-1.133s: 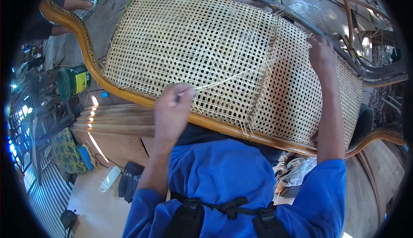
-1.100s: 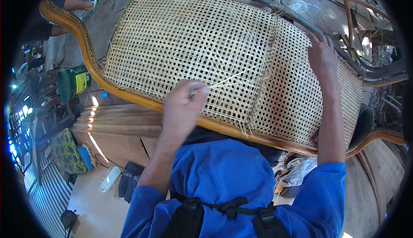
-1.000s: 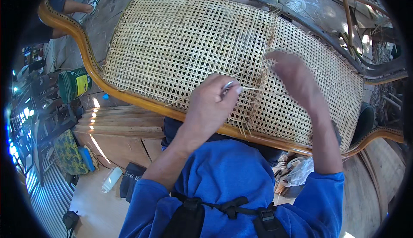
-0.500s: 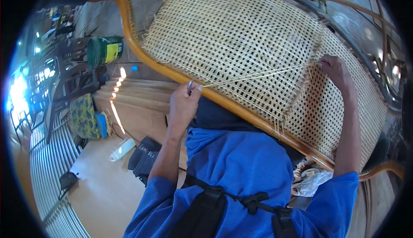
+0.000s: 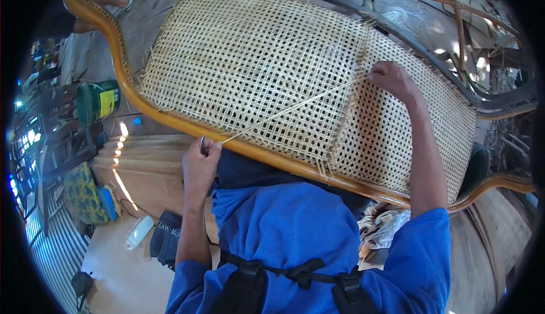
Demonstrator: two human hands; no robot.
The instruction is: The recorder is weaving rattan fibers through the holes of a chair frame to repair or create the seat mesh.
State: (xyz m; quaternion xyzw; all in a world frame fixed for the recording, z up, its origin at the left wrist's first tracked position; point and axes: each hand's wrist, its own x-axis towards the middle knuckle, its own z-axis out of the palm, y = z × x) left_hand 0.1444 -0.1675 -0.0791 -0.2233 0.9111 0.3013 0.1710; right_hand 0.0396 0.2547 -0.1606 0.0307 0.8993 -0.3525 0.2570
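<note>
A woven cane panel (image 5: pixel 250 70) on a curved, varnished wooden frame (image 5: pixel 250 146) lies across my lap. At the near rail, my left hand (image 5: pixel 200 163) is closed, pinching a thin pale cane strand (image 5: pixel 284 111) between thumb and forefinger. A small shiny metal piece (image 5: pixel 202 142) shows at its fingers; its kind is unclear. The strand runs taut and slanting over the weave to my right hand (image 5: pixel 390 78). That hand is a fist around the strand's other end, above the ridge where the weave turns. Several loose cane ends (image 5: pixel 325 169) poke out by the near rail.
Wooden boards (image 5: pixel 147 158) lie to the left, beside a green bucket (image 5: pixel 97 103). A white bottle (image 5: pixel 139 233) and dark cloth (image 5: pixel 166 237) rest on a pale board. Dark and brown poles (image 5: pixel 417 1) stand behind the panel. Another person's foot (image 5: pixel 120 0) is at the far left.
The whole scene has shifted left in the picture as the view turned. Both hands keep their grip on the strand, at about the same places over the panel.
</note>
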